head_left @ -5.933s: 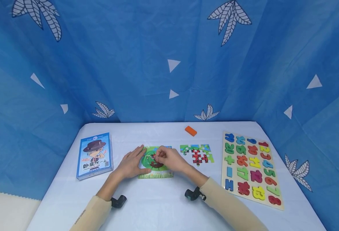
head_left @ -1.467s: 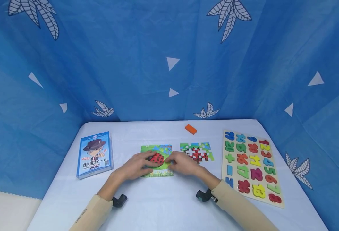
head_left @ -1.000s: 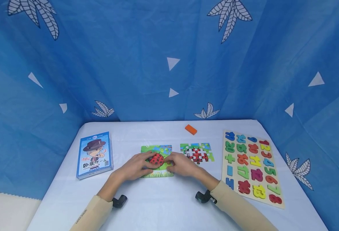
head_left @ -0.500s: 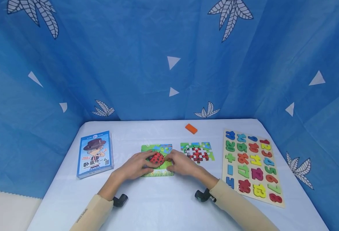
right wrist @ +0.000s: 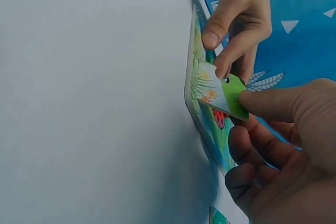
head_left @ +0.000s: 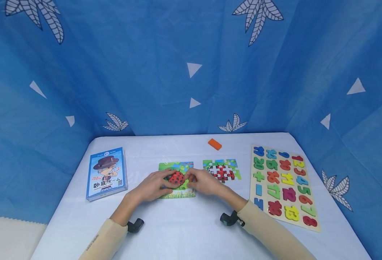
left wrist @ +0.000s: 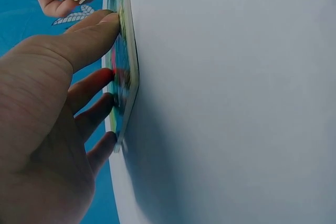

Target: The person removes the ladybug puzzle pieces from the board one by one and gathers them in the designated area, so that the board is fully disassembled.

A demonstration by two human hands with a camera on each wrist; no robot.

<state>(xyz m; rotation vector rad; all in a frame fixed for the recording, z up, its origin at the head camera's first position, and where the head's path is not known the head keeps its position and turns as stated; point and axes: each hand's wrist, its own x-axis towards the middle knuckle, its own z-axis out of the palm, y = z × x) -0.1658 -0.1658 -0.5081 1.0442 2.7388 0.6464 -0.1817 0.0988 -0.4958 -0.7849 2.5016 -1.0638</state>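
A jigsaw board (head_left: 177, 194) with a large red ladybug (head_left: 176, 179) on green grass lies at the table's middle. My left hand (head_left: 153, 187) spans its left part; in the left wrist view the spread fingers and thumb (left wrist: 97, 38) touch the board's face. My right hand (head_left: 205, 183) is at the board's right edge. Between thumb and fingertips it pinches a puzzle piece (right wrist: 235, 100), green and white with orange flowers, tilted up from the board. That piece is mostly hidden in the head view.
Right of the board lies a loose group of ladybug puzzle pieces (head_left: 223, 173). An orange block (head_left: 215, 144) is behind them. A wooden number board (head_left: 265, 173) stands far right, a blue game box (head_left: 107, 173) far left. Blue curtains (head_left: 151, 72) enclose the table.
Since the oldest frame, my right hand has moved from the board's middle to its right edge, and a large red ladybug now shows there. Over the last second both hands hardly move.
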